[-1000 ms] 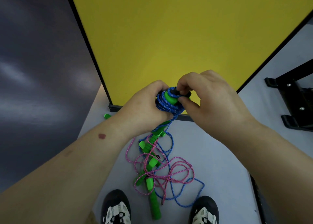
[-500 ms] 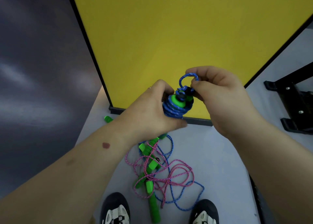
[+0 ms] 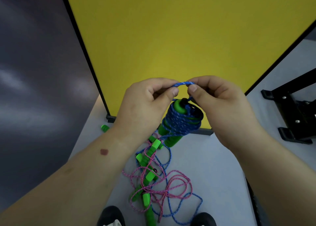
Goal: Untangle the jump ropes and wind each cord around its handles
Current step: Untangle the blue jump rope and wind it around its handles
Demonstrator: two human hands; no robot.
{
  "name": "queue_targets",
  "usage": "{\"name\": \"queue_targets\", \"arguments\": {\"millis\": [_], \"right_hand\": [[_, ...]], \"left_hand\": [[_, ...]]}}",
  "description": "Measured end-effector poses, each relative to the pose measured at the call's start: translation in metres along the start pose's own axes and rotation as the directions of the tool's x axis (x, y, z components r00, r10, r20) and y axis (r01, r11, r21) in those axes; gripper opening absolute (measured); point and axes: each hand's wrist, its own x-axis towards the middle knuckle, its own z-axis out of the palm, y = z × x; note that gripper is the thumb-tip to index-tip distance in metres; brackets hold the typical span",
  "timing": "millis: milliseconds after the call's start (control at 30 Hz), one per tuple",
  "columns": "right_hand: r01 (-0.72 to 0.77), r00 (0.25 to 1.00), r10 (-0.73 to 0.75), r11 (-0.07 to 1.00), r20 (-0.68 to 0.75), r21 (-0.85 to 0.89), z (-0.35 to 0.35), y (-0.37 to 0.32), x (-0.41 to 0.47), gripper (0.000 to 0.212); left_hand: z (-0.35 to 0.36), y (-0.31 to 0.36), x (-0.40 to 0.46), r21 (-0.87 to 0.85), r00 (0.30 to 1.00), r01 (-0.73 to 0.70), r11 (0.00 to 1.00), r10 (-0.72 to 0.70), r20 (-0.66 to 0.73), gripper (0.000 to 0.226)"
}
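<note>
A blue cord is wound tightly around a pair of green handles (image 3: 177,123) that hang in the air below my hands. A short loop of that blue cord (image 3: 183,84) arches above the handles. My left hand (image 3: 145,104) pinches the loop's left end between thumb and forefinger. My right hand (image 3: 217,102) pinches its right end the same way. On the floor below lies a tangle of pink cord (image 3: 164,186) and loose blue cord (image 3: 188,208) with several green handles (image 3: 150,176) among it.
A yellow panel (image 3: 171,38) in a black frame stands just beyond my hands. A black metal stand (image 3: 294,116) is at the right. A small green piece (image 3: 104,128) lies by the panel's foot. My two shoes (image 3: 111,217) flank the tangle on the pale floor.
Both hands have risen and now pinch the blue loop between them. My left hand has let go of the wound bundle, which now hangs lower and shows more of its length.
</note>
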Motion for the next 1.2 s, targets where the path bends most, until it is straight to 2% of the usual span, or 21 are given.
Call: {"name": "queue_targets", "arguments": {"millis": [167,300,433,867,1033,1200], "right_hand": [[0.005,1.000,-0.005,1.000,-0.005,-0.022,-0.011,-0.014,0.014,0.010],[0.003,1.000,-0.004,1.000,-0.019,-0.028,-0.026,-0.051,0.033,0.010],[0.022,0.998,-0.022,1.000,-0.061,-0.001,-0.049,-0.124,0.046,0.010],[0.042,0.991,-0.041,0.999,-0.125,0.000,-0.157,-0.432,0.071,0.011],[0.037,0.991,-0.038,0.999,-0.125,-0.007,-0.189,-0.501,0.087,0.012],[0.043,0.989,-0.048,0.998,-0.141,-0.040,-0.211,-0.533,0.106,0.012]], "left_hand": [[0.002,0.019,0.018,-0.007,1.000,-0.016,1.000,0.016,-0.010,0.016],[-0.002,0.059,0.056,0.031,0.999,-0.017,0.999,0.016,0.028,0.017],[-0.013,0.135,0.091,0.047,0.998,-0.009,0.999,0.006,0.059,0.014],[-0.054,0.442,0.185,0.096,0.994,-0.018,0.995,0.008,0.106,0.014],[-0.055,0.514,0.216,0.084,0.995,-0.003,0.996,-0.006,0.103,0.015],[-0.051,0.550,0.241,0.082,0.997,-0.001,0.997,-0.005,0.078,0.013]]}}
